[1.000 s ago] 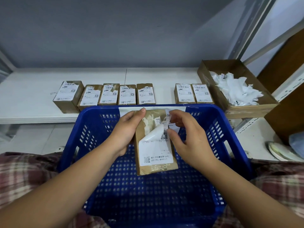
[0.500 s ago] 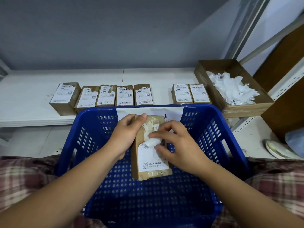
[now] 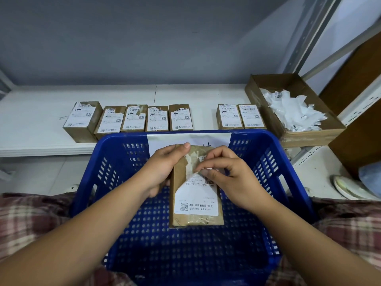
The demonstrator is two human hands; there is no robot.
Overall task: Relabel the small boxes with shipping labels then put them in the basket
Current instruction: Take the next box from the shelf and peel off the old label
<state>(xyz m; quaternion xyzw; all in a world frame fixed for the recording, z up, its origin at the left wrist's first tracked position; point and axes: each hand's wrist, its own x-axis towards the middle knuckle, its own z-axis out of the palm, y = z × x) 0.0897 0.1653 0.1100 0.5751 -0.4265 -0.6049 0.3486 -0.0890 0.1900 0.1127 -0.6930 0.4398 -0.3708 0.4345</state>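
One box point(image 3: 196, 220) held over one basket point(image 3: 288, 172).
Gripped at its left edge by left hand point(image 3: 162, 168), torn label point(image 3: 195, 201) pinched by right hand point(image 3: 233, 180); seven boxes point(image 3: 156, 118) on shelf point(image 3: 31, 120) (five together, two apart), beside one carton point(image 3: 309, 137) of scraps point(image 3: 292, 112).

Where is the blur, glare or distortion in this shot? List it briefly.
Head view: light soft and even, no harsh glare; wide-angle lens bows the basket rim; the label's lower print on the held box is sharp; the right hand pinching its torn top and the left hand gripping the box look slightly soft; back boxes' print too small to read.
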